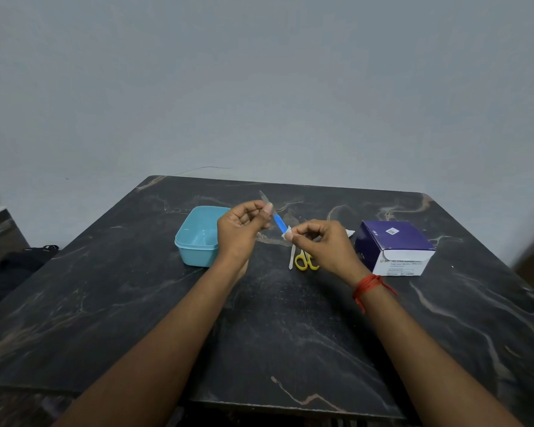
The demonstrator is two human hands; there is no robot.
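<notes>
The tool (278, 222) is a slim stick with a blue shaft and a pale, pointed upper end. It is held in the air over the middle of the table (275, 334), nearer the far edge than the near one. It is tilted, with the pointed end up and toward the far left corner and the lower end toward the right.

The left hand (241, 229) pinches the tool between thumb and fingertips where the pale part meets the blue shaft, and its other fingers are curled in. The right hand (324, 245) pinches a small white swab (288, 234) with thumb and forefinger, and the swab is pressed around the lower end of the blue shaft. Its remaining fingers are bent toward the palm. A red thread (369, 285) is tied round the right wrist.

Below the right hand, scissors (304, 262) with yellow handles lie on the table. A white stick (292, 258) lies just beside them on their left. A scrap of white wrapper (350, 232) shows past the right hand's knuckles.

To the left of the left hand stands an open teal tub (195, 257), partly hidden by the left wrist. To the right, well apart from the tub and toward the right edge, sits a purple and white box (392, 241) with small print on its front face. The table is dark stone with pale veins. A dark bag (22, 263) lies on the floor beyond its left edge.
</notes>
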